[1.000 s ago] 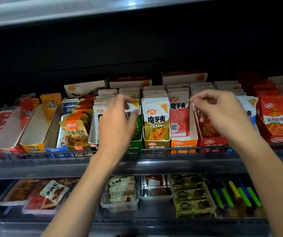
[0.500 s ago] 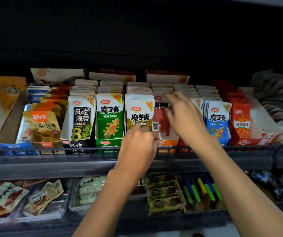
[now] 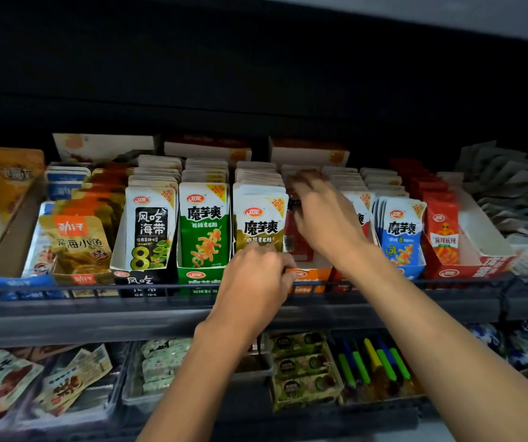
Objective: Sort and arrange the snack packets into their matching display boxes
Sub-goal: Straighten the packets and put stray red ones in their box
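Upright snack packets fill a row of display boxes on the upper shelf. My left hand (image 3: 256, 275) curls its fingers over the front wall of the box that holds the olive packets (image 3: 261, 218). My right hand (image 3: 323, 218) reaches into the orange box (image 3: 310, 275) just to the right. Its thumb and blurred fingers close around the front red packets (image 3: 294, 244) and hide most of them. Left of my hands stand the green packets (image 3: 203, 231) and the black kelp packets (image 3: 151, 231). The blue packets (image 3: 401, 234) stand to the right.
A wire rail (image 3: 97, 291) runs along the shelf's front edge. A red box (image 3: 479, 266) with orange-red packets stands at the right, with loose pale packets (image 3: 511, 199) beyond it. Half-empty boxes (image 3: 1, 218) sit at the far left. The lower shelf holds trays (image 3: 160, 368) and coloured pens (image 3: 371, 362).
My left hand moved right, from the black and green rows down to the front of the olive box. My right hand moved left to the red packets in the orange box.
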Available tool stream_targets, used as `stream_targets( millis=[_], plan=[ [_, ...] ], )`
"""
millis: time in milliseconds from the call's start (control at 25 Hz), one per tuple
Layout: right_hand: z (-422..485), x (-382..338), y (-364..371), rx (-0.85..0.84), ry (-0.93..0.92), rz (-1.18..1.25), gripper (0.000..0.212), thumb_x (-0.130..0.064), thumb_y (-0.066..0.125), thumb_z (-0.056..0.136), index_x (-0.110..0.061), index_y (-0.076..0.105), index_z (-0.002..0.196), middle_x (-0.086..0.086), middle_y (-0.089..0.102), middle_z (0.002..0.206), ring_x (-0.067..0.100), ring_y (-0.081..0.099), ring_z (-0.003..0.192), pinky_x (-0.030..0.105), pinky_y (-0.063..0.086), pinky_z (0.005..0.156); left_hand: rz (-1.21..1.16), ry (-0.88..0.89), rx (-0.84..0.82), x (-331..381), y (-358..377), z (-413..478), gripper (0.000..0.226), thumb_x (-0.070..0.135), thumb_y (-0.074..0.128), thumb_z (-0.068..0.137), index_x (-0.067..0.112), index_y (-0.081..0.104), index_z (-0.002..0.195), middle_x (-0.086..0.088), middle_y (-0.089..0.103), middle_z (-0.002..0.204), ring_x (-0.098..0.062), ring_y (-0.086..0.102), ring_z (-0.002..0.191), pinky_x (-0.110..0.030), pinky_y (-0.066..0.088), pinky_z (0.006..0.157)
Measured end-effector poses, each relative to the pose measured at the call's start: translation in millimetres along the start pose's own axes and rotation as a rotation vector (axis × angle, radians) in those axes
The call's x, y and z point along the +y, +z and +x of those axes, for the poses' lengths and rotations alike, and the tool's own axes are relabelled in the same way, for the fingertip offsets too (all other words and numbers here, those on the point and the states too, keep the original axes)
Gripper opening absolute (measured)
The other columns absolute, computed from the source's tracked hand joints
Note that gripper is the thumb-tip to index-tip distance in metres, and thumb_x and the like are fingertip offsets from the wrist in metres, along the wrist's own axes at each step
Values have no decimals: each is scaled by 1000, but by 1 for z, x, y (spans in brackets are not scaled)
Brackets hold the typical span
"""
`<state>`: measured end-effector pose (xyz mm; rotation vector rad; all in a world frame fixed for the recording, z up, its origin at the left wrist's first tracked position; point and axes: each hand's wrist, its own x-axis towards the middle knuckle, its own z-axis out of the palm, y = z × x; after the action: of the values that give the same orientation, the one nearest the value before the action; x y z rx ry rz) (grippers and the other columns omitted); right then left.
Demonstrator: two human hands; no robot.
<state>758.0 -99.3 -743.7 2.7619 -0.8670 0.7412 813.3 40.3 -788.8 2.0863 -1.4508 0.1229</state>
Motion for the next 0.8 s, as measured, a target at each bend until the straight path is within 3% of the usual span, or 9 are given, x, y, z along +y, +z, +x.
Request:
stream_targets(
  millis=[200,320,560,640,800],
  plan=[
    [-2,1,0,-11,7,5,58,-12,64,88,-13,44,143,12,47,142,31,46,129,40,42,102,-23,5,-14,1,-3,0,24,38,57,93,29,68,111,4,66,106,-18,48,103,-33,39,86],
    [-1,2,-1,64,-9,18,57,-7,68,83,-15,50,136,12,54,130,32,53,118,41,48,91,-42,0,-32,0,-5,0,23,39,56,93,29,68,111,4,66,106,-17,47,103,-33,38,87],
    [1,9,-12,263,5,56,7,-22,74,81,-19,68,84,0,69,85,26,64,87,38,50,65,-40,2,-36,-1,-6,-1,25,41,57,93,30,67,112,5,66,106,-16,47,101,-35,42,85],
    [1,10,-11,257,-17,37,4,-18,74,81,-21,72,84,-1,71,84,25,66,87,38,52,66,-33,1,-42,-1,-7,-1,25,41,56,93,30,67,112,5,66,106,-16,47,101,-34,41,85],
    [5,12,-12,263,-54,-42,22,-9,70,81,-23,76,97,5,76,88,30,71,87,38,55,66,-35,1,-45,0,-7,0,25,41,55,93,30,66,113,5,65,107,-15,46,102,-33,40,85]
  ],
)
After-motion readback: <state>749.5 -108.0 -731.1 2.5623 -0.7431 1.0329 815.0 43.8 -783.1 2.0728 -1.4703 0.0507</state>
